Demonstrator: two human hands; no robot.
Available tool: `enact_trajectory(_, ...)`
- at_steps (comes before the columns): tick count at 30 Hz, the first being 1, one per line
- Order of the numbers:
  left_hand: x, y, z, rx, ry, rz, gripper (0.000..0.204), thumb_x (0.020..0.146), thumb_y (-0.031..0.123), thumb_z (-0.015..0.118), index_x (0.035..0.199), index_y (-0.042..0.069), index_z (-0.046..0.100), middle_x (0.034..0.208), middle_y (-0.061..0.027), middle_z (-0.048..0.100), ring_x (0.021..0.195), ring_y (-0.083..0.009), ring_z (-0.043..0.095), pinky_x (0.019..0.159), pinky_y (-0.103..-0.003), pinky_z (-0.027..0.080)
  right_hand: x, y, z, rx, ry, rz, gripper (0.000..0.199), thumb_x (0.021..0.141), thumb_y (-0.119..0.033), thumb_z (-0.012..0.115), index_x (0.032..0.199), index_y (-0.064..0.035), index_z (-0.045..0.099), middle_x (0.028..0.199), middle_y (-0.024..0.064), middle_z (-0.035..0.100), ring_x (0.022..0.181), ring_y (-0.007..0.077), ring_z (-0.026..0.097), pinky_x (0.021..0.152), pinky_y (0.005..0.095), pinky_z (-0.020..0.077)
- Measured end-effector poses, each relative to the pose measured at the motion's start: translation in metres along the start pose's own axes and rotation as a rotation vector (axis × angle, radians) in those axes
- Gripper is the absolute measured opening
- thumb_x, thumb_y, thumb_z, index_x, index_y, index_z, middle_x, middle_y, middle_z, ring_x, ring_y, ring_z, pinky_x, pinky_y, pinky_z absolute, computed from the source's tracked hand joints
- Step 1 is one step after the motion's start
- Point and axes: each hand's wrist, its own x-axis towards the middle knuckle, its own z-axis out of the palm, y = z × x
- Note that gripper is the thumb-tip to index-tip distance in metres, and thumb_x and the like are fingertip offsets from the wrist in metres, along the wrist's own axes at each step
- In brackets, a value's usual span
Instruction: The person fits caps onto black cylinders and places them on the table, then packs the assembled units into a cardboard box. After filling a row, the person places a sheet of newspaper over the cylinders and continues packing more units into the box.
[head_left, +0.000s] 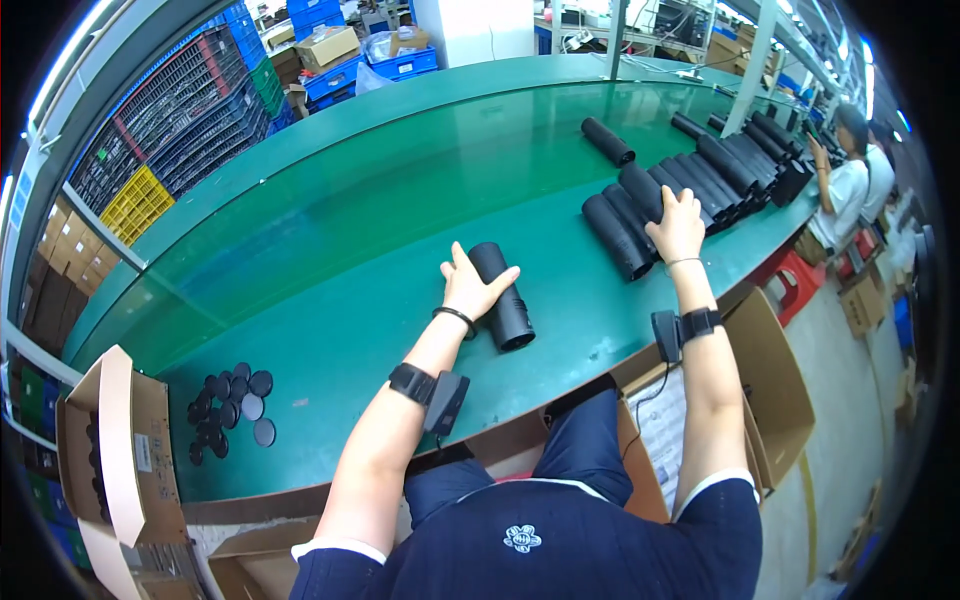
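Note:
My left hand (469, 290) is on a black tube (512, 321) lying in the middle of the green table. Its thumb crosses over the tube, and the fingers are on the tube's left side, partly hidden. Farther right, my right hand (679, 230) grips another black tube (639, 186) at the near left end of a row, thumb on one side and fingers on the other. Beside that one lies a black tube (615, 238) with its round end toward me. To the left, several black discs (240, 390) are spread in a loose heap.
More black tubes (738, 165) lie along the right, and a single tube (608, 141) sits apart behind them. An open cardboard box (150, 455) stands at the left edge, another box (765, 380) at my right. Two people work at the far right near a red stool (797, 287).

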Motion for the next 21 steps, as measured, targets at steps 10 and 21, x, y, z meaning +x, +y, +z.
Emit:
enact_trajectory(10,-0.076,0.019,-0.069,-0.709,-0.481,0.407,0.076,0.065,0.003,0.064,0.134,0.008,0.033,0.126,-0.0115,0.046,0.119,-0.0245,0.047,0.100,-0.035,0.039,-0.085,-0.101,-0.057,1.673,-0.724,0.026,0.035,0.090,-0.020,0.063,0.121,-0.0044,0.062,0.096,0.0033,0.056,0.088,0.0107,0.052,0.073,0.0228,0.0430)
enact_trajectory(21,-0.119,0.001,-0.065,-0.584,-0.333,0.612,0.065,0.075,0.026,0.075,0.128,0.006,0.044,0.123,-0.0095,0.049,0.116,-0.0197,0.048,0.099,-0.033,0.038,-0.155,-0.145,-0.075,1.971,-0.723,-0.141,0.031,0.087,-0.009,0.064,0.116,0.0002,0.064,0.092,0.0021,0.053,0.085,0.0105,0.050,0.077,0.0239,0.0416)
